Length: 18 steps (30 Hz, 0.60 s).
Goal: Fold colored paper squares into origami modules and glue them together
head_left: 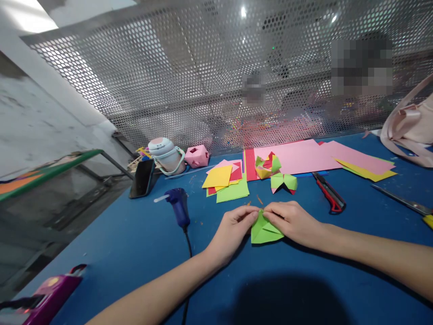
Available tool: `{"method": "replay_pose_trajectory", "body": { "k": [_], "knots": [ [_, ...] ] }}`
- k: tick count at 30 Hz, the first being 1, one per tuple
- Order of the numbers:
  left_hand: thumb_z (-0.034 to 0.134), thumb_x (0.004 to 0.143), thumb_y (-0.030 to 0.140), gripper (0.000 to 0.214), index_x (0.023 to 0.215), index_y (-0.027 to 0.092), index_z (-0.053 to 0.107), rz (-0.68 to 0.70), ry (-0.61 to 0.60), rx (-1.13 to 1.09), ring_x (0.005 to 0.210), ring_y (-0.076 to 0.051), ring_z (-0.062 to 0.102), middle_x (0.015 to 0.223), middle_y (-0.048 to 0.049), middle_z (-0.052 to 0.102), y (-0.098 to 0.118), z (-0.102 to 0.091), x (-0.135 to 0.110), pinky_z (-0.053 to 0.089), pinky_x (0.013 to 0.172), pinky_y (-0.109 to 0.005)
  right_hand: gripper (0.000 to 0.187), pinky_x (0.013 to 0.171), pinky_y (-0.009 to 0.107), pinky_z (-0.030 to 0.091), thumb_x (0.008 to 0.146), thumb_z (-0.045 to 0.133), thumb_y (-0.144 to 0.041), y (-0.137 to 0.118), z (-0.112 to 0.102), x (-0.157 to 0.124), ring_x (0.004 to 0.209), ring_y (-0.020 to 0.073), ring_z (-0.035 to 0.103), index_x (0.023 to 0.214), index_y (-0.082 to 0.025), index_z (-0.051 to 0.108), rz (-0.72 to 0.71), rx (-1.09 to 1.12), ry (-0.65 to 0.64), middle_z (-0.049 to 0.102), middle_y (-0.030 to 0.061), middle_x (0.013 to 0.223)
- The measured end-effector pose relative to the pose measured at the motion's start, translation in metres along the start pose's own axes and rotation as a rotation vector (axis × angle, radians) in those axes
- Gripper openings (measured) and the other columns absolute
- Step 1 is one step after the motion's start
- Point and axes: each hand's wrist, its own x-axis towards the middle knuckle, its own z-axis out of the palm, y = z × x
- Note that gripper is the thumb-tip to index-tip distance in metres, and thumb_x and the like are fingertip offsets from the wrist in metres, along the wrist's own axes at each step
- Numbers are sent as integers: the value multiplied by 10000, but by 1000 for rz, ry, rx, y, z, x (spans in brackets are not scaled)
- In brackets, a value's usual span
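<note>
A folded green paper piece [264, 230] lies on the blue table [135, 243] in front of me. My left hand [233, 232] pinches its upper left edge with curled fingers. My right hand [293, 222] presses and pinches the top right of the same piece, fingertips meeting the left hand's near the top fold. Just beyond sit two finished folded paper shapes, one green and pink [283, 183], one yellow, green and red [267, 167].
A blue glue gun [178, 206] with its cord lies left of my hands. Stacked coloured paper squares [225, 181], large pink sheets [304, 155], a red utility knife [329, 194], scissors [406, 203], a phone [144, 178], a white bottle [165, 155], a pink bag [411, 126]. Perforated metal screen behind.
</note>
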Motion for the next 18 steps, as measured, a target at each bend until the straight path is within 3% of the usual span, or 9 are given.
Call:
{"method": "replay_pose_trajectory", "body": {
  "k": [5, 12, 18],
  "knots": [
    [602, 754, 288, 171, 799, 164, 710, 33, 30, 40, 747, -156, 573, 779, -23, 682, 2, 0, -1, 448, 708, -247, 257, 607, 234, 379, 923, 398, -249, 1, 1, -1, 637, 128, 557, 855, -169, 633, -16, -17, -6, 639, 24, 725],
    [660, 719, 323, 183, 765, 146, 669, -99, -72, -257, 620, -101, 530, 675, 7, 628, -4, -1, 1, 427, 613, -213, 251, 599, 217, 384, 921, 406, -242, 1, 1, 0, 622, 118, 555, 857, -164, 636, -21, 6, 4, 640, 16, 716],
    [667, 706, 341, 211, 708, 132, 637, -89, -54, -202, 575, -88, 484, 617, 20, 571, -4, -1, 1, 395, 569, -204, 246, 624, 227, 394, 920, 406, -234, 2, 1, -1, 656, 130, 575, 870, -166, 637, -52, -18, -3, 659, 30, 744]
  ]
}}
